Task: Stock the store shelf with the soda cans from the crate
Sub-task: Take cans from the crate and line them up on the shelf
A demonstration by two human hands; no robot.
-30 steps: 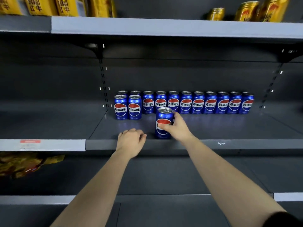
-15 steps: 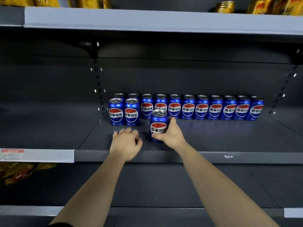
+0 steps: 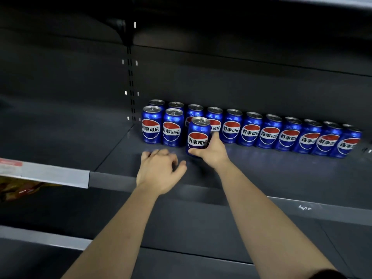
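Dark grey store shelving, dim under the board above. The working shelf (image 3: 261, 172) has a slotted upright (image 3: 130, 77) at its back left corner. A pale price strip (image 3: 46, 175) fronts the neighbouring bay, with yellow packets (image 3: 18, 188) showing below it. Crate not in view.

Stock: a back row (image 3: 249, 132) of blue soda cans runs along the rear wall from the upright out to the right, all standing, labels forward, packed side by side. A front pair (image 3: 162, 127) stands just ahead of the row's left end, beginning a second rank. Filling from the corner, presumably so each new can has a neighbour to square against.

Right hand (image 3: 213, 153): grip clasped round the held can (image 3: 198, 135), thumb across the lower front, fingers behind on the right. A low hold, likely to leave the label readable and steer the base. Can upright, label out, just right of the front pair with a narrow gap, a little nearer the shelf edge than they are. Whether its base touches the shelf I cannot tell.

Left hand (image 3: 159, 172): grip released, fingers loosely curled, holding nothing, low over the shelf front just left of the can. Probably on hand to steady it.

Judgement: placement nearly done; gap to close, face to line up. Risk: knocking the pair.
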